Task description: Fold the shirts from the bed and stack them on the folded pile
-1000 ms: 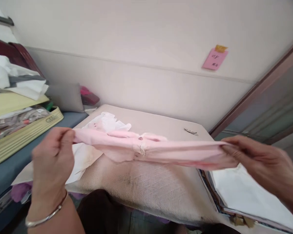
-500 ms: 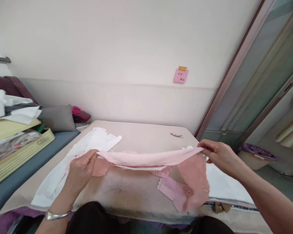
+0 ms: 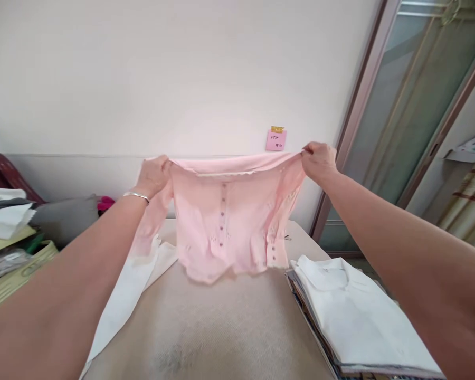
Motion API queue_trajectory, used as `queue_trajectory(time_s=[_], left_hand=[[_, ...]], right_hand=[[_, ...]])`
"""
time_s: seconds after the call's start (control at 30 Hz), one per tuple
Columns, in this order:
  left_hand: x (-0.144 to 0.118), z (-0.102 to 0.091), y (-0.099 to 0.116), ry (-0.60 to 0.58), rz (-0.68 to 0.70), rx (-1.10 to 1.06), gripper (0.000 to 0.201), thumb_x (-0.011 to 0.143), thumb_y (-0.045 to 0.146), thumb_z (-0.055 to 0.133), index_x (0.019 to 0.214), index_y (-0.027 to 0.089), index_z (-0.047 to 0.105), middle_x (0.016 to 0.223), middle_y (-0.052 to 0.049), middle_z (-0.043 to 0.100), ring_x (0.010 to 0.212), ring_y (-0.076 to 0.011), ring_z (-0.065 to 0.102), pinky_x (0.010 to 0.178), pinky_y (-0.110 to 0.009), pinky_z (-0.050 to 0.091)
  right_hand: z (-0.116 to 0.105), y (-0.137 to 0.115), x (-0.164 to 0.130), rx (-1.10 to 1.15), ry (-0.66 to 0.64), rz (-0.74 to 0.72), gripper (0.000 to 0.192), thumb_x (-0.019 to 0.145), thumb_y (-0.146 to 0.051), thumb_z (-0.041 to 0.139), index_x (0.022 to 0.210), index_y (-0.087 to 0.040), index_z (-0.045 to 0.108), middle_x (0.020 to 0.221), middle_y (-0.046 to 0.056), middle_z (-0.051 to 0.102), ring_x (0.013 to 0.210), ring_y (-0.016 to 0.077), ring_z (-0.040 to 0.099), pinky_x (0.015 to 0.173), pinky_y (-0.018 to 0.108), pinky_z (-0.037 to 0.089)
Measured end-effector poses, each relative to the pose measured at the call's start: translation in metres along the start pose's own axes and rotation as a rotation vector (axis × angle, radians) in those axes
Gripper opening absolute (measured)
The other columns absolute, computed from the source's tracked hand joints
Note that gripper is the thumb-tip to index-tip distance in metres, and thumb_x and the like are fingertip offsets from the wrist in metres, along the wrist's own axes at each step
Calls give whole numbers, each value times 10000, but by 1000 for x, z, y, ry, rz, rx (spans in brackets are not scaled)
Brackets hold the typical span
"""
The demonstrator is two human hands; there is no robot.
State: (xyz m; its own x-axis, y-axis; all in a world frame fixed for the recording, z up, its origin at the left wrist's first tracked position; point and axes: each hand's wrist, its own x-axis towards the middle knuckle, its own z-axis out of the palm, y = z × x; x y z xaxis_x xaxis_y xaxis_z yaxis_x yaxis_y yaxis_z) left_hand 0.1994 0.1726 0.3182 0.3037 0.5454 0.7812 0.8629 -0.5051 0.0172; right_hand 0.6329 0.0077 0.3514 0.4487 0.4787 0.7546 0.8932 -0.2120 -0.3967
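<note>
Pink cloth fills the middle of the frame: a small buttoned top point(image 3: 225, 221) hangs spread out in the air above the beige table point(image 3: 221, 327). The left hand point(image 3: 153, 175), with a silver bracelet point(image 3: 136, 196) on its wrist, pinches the top's upper left corner; the right hand point(image 3: 319, 161) pinches the upper right corner, fingers clenched on the fabric. At lower right lies a stack of folded white shirts point(image 3: 352, 311). A pink note point(image 3: 276, 140) sticks on the wall behind.
</note>
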Motion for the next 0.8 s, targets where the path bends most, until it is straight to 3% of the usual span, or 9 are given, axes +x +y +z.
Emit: queue_trajectory(time_s=[0.07, 0.13, 0.2, 0.3, 0.47, 0.57, 0.67, 0.8], left_hand=[[5, -15, 0, 73, 8, -15, 275, 1032, 265, 412, 849, 172, 595, 781, -40, 641, 883, -222, 668, 850, -356, 449], [-11, -24, -1, 111, 42, -42, 327, 1039, 327, 400, 860, 162, 618, 774, -21, 632, 859, -194, 660, 829, -333, 460], [-42, -22, -3, 113, 70, -80, 356, 1032, 380, 401, 894, 167, 651, 812, -11, 663, 871, -175, 665, 830, -306, 474], [-105, 2, -12, 67, 76, -169, 338, 991, 437, 447, 938, 217, 699, 980, -31, 746, 983, -196, 691, 865, -284, 505], [-210, 71, -27, -313, -11, -375, 386, 967, 510, 453, 1034, 263, 742, 1194, -35, 752, 1162, -237, 661, 1029, -324, 461], [-263, 105, -25, -592, -25, -411, 409, 987, 493, 395, 964, 262, 733, 1116, -30, 767, 1058, -235, 685, 1008, -351, 453], [-305, 128, -17, -797, -78, -400, 402, 986, 437, 373, 836, 234, 685, 890, -36, 758, 847, -221, 677, 884, -341, 463], [-337, 144, -7, -901, -146, -366, 377, 971, 398, 376, 733, 220, 609, 798, -49, 716, 773, -209, 626, 757, -314, 409]], right_hand=[[-16, -1, 1, -27, 35, -60, 328, 950, -169, 406, 1069, -49, 687, 985, 162, 698, 915, 183, 567, 836, 335, 391], [-28, 5, -15, -67, 58, -96, 340, 997, -237, 383, 994, -70, 679, 882, 133, 676, 826, 163, 526, 809, 334, 368], [-30, 20, -46, -110, 87, -137, 330, 1004, -317, 426, 849, -136, 653, 742, 71, 626, 719, 154, 474, 759, 326, 348], [-16, 51, -107, -94, 20, -216, 340, 977, -375, 468, 695, -207, 556, 638, 18, 561, 622, 155, 442, 660, 304, 310], [35, 105, -214, -14, -338, -270, 357, 978, -406, 417, 679, -231, 503, 666, 44, 609, 611, 176, 505, 625, 303, 316], [69, 129, -269, -57, -518, -219, 352, 988, -380, 392, 691, -232, 510, 716, 64, 646, 664, 193, 555, 644, 305, 336], [97, 148, -317, -166, -668, -185, 321, 1002, -313, 372, 746, -225, 544, 795, 81, 673, 746, 205, 607, 678, 302, 360], [118, 162, -358, -283, -793, -186, 301, 1024, -256, 355, 824, -209, 575, 890, 102, 684, 834, 210, 642, 720, 296, 378]])
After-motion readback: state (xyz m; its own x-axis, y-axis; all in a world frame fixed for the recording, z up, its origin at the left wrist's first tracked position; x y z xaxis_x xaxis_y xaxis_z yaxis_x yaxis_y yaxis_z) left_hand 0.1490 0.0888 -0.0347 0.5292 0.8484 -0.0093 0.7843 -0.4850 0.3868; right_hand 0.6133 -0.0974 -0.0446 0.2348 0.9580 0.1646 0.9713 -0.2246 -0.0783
